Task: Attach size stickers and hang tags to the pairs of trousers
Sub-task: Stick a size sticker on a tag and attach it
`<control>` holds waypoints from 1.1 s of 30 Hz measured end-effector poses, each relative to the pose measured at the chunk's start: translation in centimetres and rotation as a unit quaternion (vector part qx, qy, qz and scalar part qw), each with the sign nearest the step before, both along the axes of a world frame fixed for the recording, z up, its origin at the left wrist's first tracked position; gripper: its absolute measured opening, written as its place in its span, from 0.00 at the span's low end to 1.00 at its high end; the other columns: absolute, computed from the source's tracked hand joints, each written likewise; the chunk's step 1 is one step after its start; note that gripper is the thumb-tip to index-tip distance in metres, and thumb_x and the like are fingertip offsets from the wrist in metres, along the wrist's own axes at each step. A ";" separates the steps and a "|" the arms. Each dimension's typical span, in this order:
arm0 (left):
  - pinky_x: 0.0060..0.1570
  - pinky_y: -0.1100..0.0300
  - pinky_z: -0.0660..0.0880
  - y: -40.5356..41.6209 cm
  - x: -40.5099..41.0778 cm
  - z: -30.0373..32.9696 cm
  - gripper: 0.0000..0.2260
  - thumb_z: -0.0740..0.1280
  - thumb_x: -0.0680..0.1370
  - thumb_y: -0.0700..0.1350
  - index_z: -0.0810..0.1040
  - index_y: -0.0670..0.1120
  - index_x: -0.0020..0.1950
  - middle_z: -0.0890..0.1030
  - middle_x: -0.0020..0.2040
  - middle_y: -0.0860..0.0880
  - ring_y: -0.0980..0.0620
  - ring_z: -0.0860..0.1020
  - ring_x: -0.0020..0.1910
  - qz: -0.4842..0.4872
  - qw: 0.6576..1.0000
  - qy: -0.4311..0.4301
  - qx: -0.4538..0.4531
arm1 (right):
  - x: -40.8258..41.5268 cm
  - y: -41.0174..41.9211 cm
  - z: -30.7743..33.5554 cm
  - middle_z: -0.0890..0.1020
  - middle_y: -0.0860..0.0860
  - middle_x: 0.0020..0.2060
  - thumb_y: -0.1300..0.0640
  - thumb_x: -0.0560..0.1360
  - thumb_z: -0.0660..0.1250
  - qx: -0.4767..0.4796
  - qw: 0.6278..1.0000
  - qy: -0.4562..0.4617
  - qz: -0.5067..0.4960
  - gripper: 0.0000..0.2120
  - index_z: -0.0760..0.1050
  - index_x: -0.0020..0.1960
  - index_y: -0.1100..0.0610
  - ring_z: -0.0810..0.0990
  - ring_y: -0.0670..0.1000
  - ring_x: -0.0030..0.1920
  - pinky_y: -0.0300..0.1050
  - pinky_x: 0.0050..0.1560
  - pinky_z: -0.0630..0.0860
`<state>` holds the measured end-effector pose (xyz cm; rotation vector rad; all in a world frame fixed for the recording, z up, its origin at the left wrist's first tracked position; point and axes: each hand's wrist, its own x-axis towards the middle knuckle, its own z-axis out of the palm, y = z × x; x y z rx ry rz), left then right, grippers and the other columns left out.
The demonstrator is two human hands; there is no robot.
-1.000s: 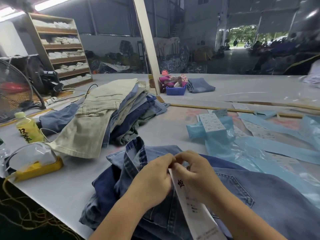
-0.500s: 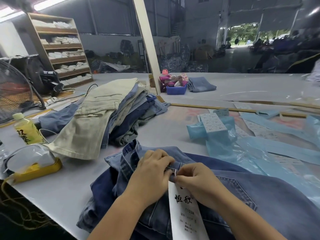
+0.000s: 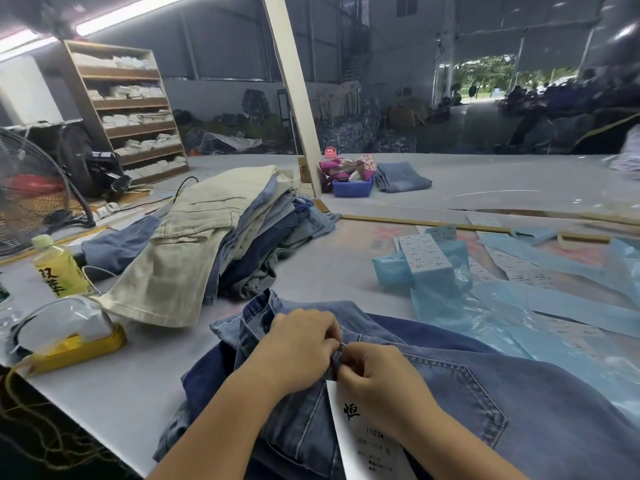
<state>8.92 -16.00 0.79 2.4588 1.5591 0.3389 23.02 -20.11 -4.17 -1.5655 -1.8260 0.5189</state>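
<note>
On near surface (image 3: 104,393): blue jeans (image 3: 485,410), belt loop (image 3: 337,358) pinched in left grip (image 3: 301,344) and right grip (image 3: 384,379); white hang tag (image 3: 363,434) beneath. Beyond: stacked trousers (image 3: 207,244), blue plastic bags (image 3: 450,282), bottle (image 3: 57,268).

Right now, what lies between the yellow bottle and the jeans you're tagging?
In the head view, a yellow-based tray with clear plastic lies between the bottle and the jeans.

dim, bluish hall lit by a ceiling tube light (image 3: 131,15) and bright doorway (image 3: 512,77); edges bend, background soft.
</note>
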 end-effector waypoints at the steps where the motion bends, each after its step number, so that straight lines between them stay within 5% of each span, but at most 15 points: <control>1: 0.60 0.52 0.70 0.0 -0.2 0.0 0.07 0.62 0.81 0.46 0.73 0.54 0.43 0.77 0.45 0.57 0.53 0.75 0.52 0.006 0.997 -0.051 -0.056 | -0.2 0.0 -0.1 0.73 0.47 0.28 0.51 0.73 0.59 0.021 1.000 -0.010 -0.002 0.08 0.70 0.37 0.52 0.68 0.47 0.30 0.44 0.30 0.63; 5: 0.46 0.63 0.75 0.0 -0.8 0.3 0.07 0.64 0.80 0.44 0.78 0.51 0.44 0.80 0.40 0.56 0.59 0.77 0.40 0.008 0.970 -0.180 -0.165 | -0.7 -0.4 -0.6 0.78 0.47 0.32 0.51 0.77 0.61 0.121 0.991 -0.050 -0.028 0.09 0.74 0.41 0.53 0.69 0.47 0.32 0.45 0.32 0.64; 9: 0.38 0.67 0.71 0.3 -1.2 1.1 0.12 0.63 0.81 0.41 0.81 0.50 0.42 0.79 0.34 0.55 0.60 0.74 0.33 0.038 0.946 -0.259 -0.190 | -0.9 -0.7 -0.6 0.76 0.47 0.27 0.56 0.74 0.66 0.201 0.977 -0.045 -0.059 0.11 0.73 0.33 0.55 0.71 0.50 0.28 0.44 0.27 0.65; 12: 0.38 0.61 0.70 0.3 -1.4 1.2 0.12 0.63 0.81 0.39 0.82 0.51 0.42 0.77 0.36 0.48 0.54 0.72 0.34 0.035 0.950 -0.239 -0.196 | -0.9 -0.8 -0.8 0.77 0.46 0.27 0.56 0.73 0.67 0.224 0.971 -0.046 -0.067 0.09 0.76 0.34 0.54 0.74 0.51 0.27 0.42 0.24 0.68; 20: 0.39 0.64 0.71 0.4 -2.1 1.3 0.14 0.61 0.79 0.32 0.84 0.45 0.43 0.82 0.38 0.52 0.52 0.73 0.39 0.002 0.925 -0.275 -0.264 | -0.8 -1.1 -1.5 0.74 0.46 0.27 0.58 0.70 0.71 0.300 0.949 -0.080 -0.053 0.06 0.78 0.34 0.53 0.71 0.50 0.23 0.40 0.19 0.66; 25: 0.36 0.66 0.70 0.1 -1.6 -0.1 0.12 0.64 0.79 0.34 0.81 0.49 0.43 0.78 0.36 0.50 0.56 0.71 0.31 0.005 0.931 -0.285 -0.227 | -0.7 -1.1 -1.9 0.72 0.47 0.26 0.58 0.70 0.71 0.317 0.944 -0.081 -0.049 0.05 0.79 0.36 0.53 0.69 0.50 0.23 0.40 0.19 0.64; 33: 0.45 0.65 0.77 0.5 -2.7 0.2 0.04 0.73 0.76 0.43 0.86 0.48 0.49 0.86 0.45 0.47 0.55 0.79 0.41 -0.025 0.922 -0.271 -0.276 | -0.6 -1.1 -2.0 0.78 0.46 0.29 0.56 0.71 0.71 0.286 0.956 -0.055 -0.033 0.02 0.82 0.40 0.51 0.75 0.51 0.25 0.41 0.20 0.70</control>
